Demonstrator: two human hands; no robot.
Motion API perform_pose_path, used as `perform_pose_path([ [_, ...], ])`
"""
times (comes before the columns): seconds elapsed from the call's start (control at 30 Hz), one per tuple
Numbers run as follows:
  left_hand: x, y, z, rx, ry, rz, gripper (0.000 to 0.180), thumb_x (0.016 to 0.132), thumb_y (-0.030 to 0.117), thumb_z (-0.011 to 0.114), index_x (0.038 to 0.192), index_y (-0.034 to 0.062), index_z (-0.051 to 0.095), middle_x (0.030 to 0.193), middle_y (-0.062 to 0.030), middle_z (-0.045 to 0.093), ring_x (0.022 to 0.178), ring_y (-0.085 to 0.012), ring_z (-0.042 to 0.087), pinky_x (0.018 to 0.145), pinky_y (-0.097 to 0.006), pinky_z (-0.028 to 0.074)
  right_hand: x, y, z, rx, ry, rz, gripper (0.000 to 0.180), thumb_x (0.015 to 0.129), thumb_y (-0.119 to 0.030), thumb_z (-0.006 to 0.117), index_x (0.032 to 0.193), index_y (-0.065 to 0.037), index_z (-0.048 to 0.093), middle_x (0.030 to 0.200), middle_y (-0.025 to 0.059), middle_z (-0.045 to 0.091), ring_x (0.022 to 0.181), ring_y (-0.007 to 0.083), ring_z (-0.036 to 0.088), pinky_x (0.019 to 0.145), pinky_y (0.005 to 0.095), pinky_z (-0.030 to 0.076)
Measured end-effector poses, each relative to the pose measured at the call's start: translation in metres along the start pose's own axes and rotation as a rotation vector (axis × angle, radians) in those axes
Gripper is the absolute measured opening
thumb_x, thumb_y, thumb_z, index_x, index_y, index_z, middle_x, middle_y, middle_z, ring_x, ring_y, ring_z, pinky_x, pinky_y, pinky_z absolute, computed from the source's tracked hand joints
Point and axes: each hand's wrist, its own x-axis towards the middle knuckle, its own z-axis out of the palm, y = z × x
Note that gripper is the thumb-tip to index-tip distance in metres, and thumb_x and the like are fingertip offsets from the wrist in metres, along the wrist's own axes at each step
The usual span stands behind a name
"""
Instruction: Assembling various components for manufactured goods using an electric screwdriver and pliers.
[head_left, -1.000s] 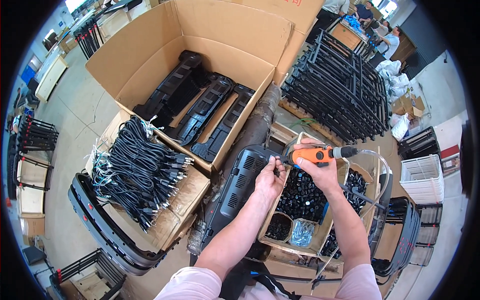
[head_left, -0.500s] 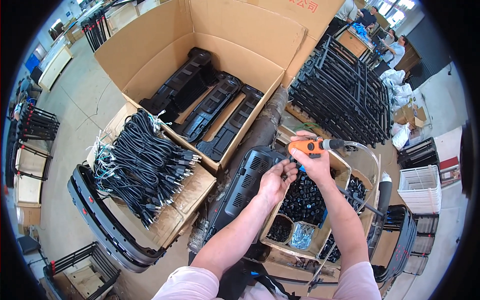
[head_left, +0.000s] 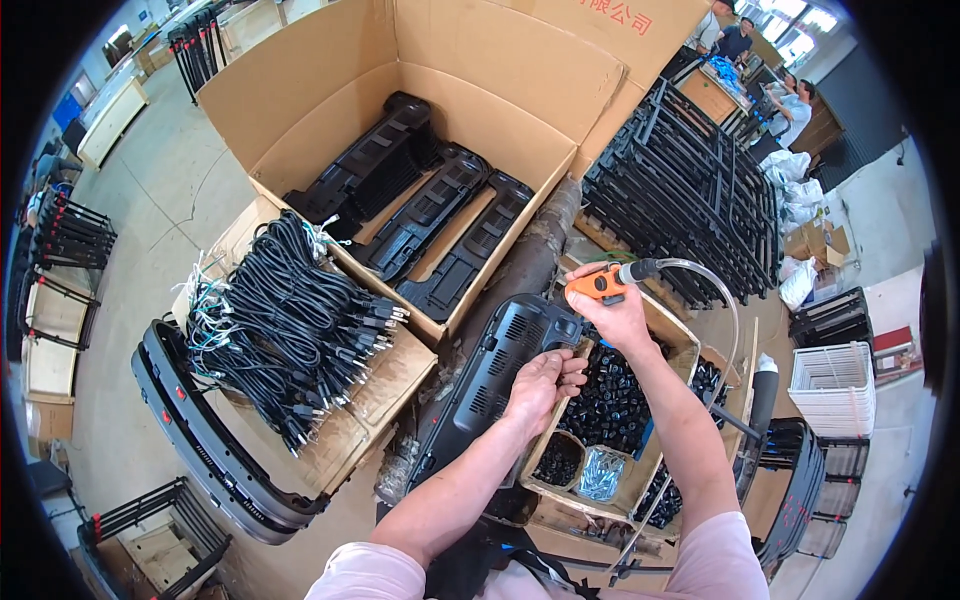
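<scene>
In my right hand (head_left: 618, 318) is an orange air screwdriver (head_left: 596, 285), held over the upper end of a long black slotted plastic housing (head_left: 492, 380). A clear hose (head_left: 700, 270) curves away from the tool's back end. The tool's tip is hidden, so contact with the housing cannot be made out. My left hand (head_left: 542, 388) is at the housing's right edge, below the tool, with its fingers curled together. Anything pinched in them is too small to tell. Right beside it stands a divided parts box (head_left: 530, 462) with black knobs (head_left: 608, 400) and silver screws (head_left: 601, 472).
A large carton (head_left: 300, 75) with black plastic panels (head_left: 425, 225) stands behind. Bundled black cables (head_left: 290, 320) lie on cardboard at left, above curved dark frames (head_left: 220, 450). A stack of black metal racks (head_left: 690, 190) rises at far right; people work beyond it.
My right hand has moved the screwdriver left and tilted it over the housing's upper end. My left hand has drawn back slightly, toward me. The whole view has shifted a little.
</scene>
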Motion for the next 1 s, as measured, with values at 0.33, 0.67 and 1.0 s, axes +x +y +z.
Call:
perform_pose_path([
  [0.33,0.008,0.011,-0.008,-0.152,0.085,-0.064,0.024,0.11,0.03,0.057,0.111,0.0075,0.065,0.092,-0.004,0.072,0.071,-0.0153,0.065,0.062,-0.03,0.057,-0.002,0.006,0.0,0.01,-0.015,0.008,0.03,0.085,-0.003,0.081,0.112,-0.002,0.07,0.114,0.0083,0.074,0.102,0.0143,0.069,0.093,0.0312,0.057],
  [0.67,0.019,0.022,-0.003,-0.284,0.212,-0.051,0.023,0.108,0.034,0.062,0.106,0.0116,0.068,0.084,0.0012,0.066,0.071,-0.0153,0.06,0.062,-0.029,0.052,-0.02,-0.023,0.012,0.175,0.092,0.015,0.045,0.085,-0.004,0.082,0.127,0.0,0.065,0.115,0.0091,0.073,0.106,0.0151,0.069,0.097,0.0318,0.056],
  [1.0,0.025,0.03,-0.012,-0.729,0.108,0.001,0.021,0.109,0.032,0.06,0.107,0.0122,0.065,0.084,0.0021,0.059,0.075,-0.0128,0.056,0.067,-0.026,0.052,-0.053,-0.063,0.015,0.207,-0.054,-0.057,0.051,0.086,-0.002,0.079,0.132,0.003,0.059,0.121,0.0166,0.074,0.111,0.0213,0.071,0.101,0.0376,0.057],
])
